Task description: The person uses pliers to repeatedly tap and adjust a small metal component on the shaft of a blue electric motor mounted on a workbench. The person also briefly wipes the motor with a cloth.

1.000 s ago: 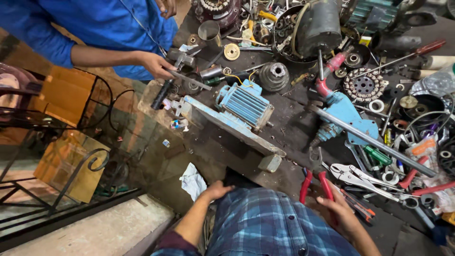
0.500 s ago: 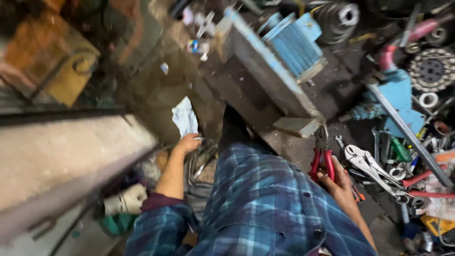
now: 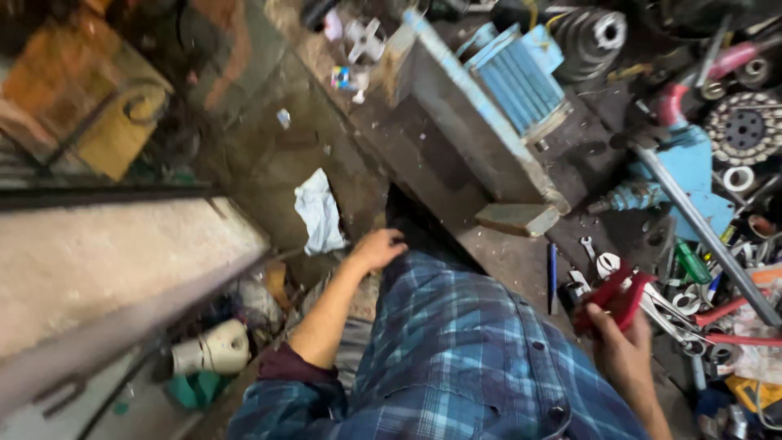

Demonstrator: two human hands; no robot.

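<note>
Head view, looking down my own chest: my right hand [image 3: 623, 346] is closed around the red-handled pliers [image 3: 612, 297], gripping them low on the handles so the tool points up and away from me toward the bench [image 3: 497, 253]. Their long axis runs on a slant from my palm toward the spanners [image 3: 607, 265] lying just beyond the tip, close to touching. A dark pen-like rod [image 3: 552, 277] lies just to the left of them. My left hand [image 3: 376, 248] is well apart on the other side of my body, fingers curled loosely at the bench's dark edge, holding nothing that I can see, with a white rag [image 3: 319, 213] on the floor just beside it. So the right hand is the one on the tool.
</note>
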